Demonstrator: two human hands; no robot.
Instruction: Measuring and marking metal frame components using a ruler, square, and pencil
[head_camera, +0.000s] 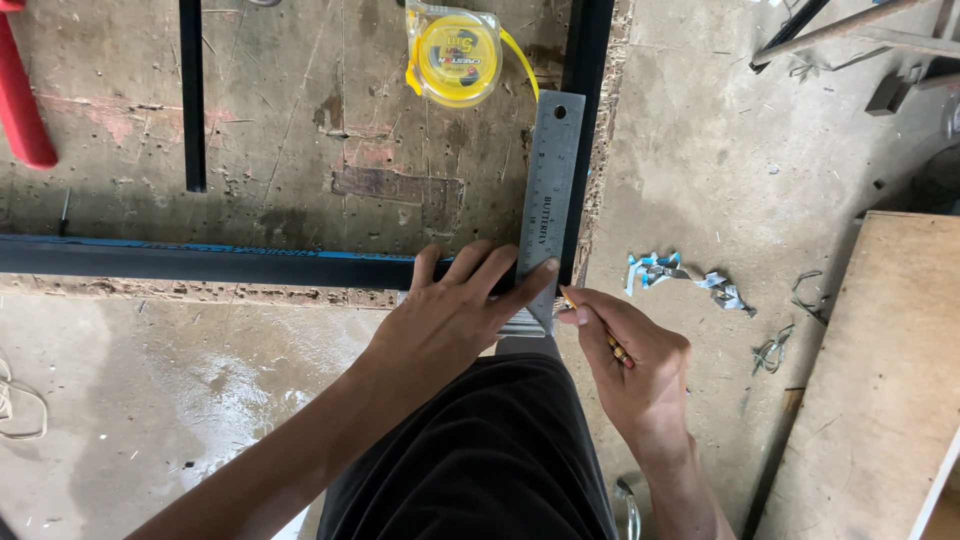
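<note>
On the black bar (200, 262) — left hand (450, 315) pins ruler (545, 210), right hand (625, 365) grips pencil (595, 325).

Metal workshop; worn board (300, 130), black steel tubes (200, 263), concrete floor (720, 150), metal scraps (680, 275)

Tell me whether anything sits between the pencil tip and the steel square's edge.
Nothing visible does. The right hand holds the pencil with its tip right at the steel square, which the left hand presses onto the black metal tube.
</note>
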